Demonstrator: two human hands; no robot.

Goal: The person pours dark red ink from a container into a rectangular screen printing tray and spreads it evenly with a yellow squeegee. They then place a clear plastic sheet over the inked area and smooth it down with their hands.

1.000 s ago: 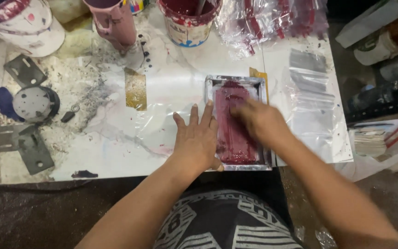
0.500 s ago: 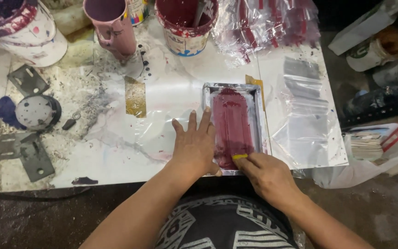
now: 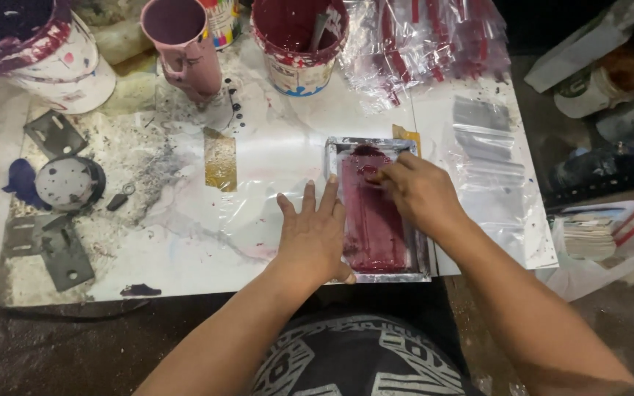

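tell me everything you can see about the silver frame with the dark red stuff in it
The frame is a flat rectangle with a shiny, metallic-looking silver border, lying lengthwise away from the person at the near edge of the white table. Its inside is coated in wet-looking dark red paint or ink, thickest toward the far end. The left hand lies flat, pressing on its left border, fingers spread. The right hand rests over the far half, fingertips on the red surface; whether it holds a tool cannot be told.

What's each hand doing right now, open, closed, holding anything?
Left hand: open, flat, fingers spread, pressing beside the metal frame.
Right hand: fingers curled over the frame's dark red ink area; whether it grips something cannot be told.
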